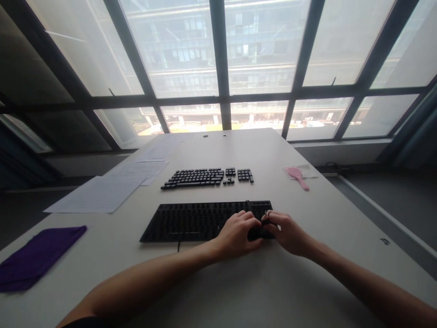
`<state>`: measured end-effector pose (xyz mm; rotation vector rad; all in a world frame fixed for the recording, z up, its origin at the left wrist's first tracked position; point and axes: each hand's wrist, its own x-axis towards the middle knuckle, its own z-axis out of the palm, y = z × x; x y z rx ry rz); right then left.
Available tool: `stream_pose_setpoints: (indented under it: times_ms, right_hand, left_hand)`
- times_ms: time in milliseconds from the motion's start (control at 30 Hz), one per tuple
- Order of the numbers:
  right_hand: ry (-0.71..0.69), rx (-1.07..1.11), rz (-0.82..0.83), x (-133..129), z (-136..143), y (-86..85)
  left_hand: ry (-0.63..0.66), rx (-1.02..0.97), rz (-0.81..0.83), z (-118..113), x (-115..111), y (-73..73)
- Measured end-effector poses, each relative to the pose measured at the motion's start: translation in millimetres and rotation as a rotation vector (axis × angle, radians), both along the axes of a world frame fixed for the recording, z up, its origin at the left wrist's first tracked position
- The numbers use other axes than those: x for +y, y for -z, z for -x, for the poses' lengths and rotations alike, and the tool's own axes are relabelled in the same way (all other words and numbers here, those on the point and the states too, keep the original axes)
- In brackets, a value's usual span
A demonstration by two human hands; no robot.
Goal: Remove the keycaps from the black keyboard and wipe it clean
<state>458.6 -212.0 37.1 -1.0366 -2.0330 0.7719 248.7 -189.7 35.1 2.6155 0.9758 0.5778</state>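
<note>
A black keyboard (194,223) lies across the near part of the white table, its keys bare of caps as far as I can see. My left hand (238,231) rests over its right part, fingers bent on top and thumb near the front edge. Beside it, my right hand (285,230) is closed in a pinch above the number pad, with a small dark piece (265,222) between the fingertips. A thin shiny loop shows at those fingers; whether it is a ring or wire is unclear. Behind the keyboard, black keycaps (196,176) are laid out in keyboard order.
Paper sheets (95,193) cover the left side of the table. A purple cloth pouch (39,257) lies at the near left. On the right are a pink hairbrush (296,175) on a clear bag and a small dark item (384,241). Large windows stand behind.
</note>
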Motion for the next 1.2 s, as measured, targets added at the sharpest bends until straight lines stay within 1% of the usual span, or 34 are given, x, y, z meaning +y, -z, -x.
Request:
stream_pose_setpoints:
  times_ms: [67, 133, 233, 300, 367, 467, 567, 633, 733, 900, 967, 1100, 1200]
  right_hand:
    - [-0.038, -0.008, -0.035, -0.9, -1.0, 1.7]
    - [-0.048, -0.007, -0.056, -0.7, -1.2, 3.9]
    - [-0.003, 0.062, -0.052, 1.2, 0.1, 8.5]
    - [0.079, 0.149, 0.019, 3.5, 1.1, 12.7]
    - [0.152, 0.245, 0.135, 6.5, 1.5, 18.0]
    - [0.186, 0.398, 0.269, 11.9, 1.4, 26.4]
    - [0.212, 0.527, 0.314, 16.7, 1.0, 31.6]
    - [0.216, 0.553, 0.318, 18.0, 0.6, 31.7]
    - [0.187, 0.496, 0.292, 16.3, -1.3, 27.0]
    - [0.144, 0.282, 0.212, 12.9, -7.0, 16.8]
    - [0.137, 0.239, 0.203, 13.1, -8.8, 14.4]
    - [0.094, 0.144, 0.192, 13.2, -9.7, 11.3]
    - [0.058, 0.073, 0.099, 11.2, -9.1, 8.0]
  left_hand:
    - [0.004, 0.013, 0.009, 0.1, 3.3, 2.6]
    - [-0.002, 0.022, 0.015, -0.1, 6.3, 5.5]
    - [-0.011, 0.004, 0.033, -0.7, 8.8, 8.6]
    - [-0.015, -0.021, 0.053, -1.0, 9.2, 9.8]
    - [-0.028, -0.04, 0.068, -1.4, 9.5, 10.6]
    - [-0.048, -0.05, 0.077, -2.2, 9.8, 12.0]
    - [-0.054, -0.065, 0.098, -3.1, 9.6, 13.4]
    - [-0.053, -0.063, 0.102, -3.5, 9.0, 13.7]
    - [-0.05, -0.037, 0.077, -3.8, 7.5, 13.2]
    - [-0.078, -0.05, 0.112, -2.9, 5.7, 11.9]
    - [-0.08, -0.054, 0.119, -2.5, 5.6, 11.6]
    - [-0.057, -0.026, 0.085, -2.0, 6.1, 10.6]
    - [-0.043, -0.015, 0.068, -1.6, 6.8, 9.8]
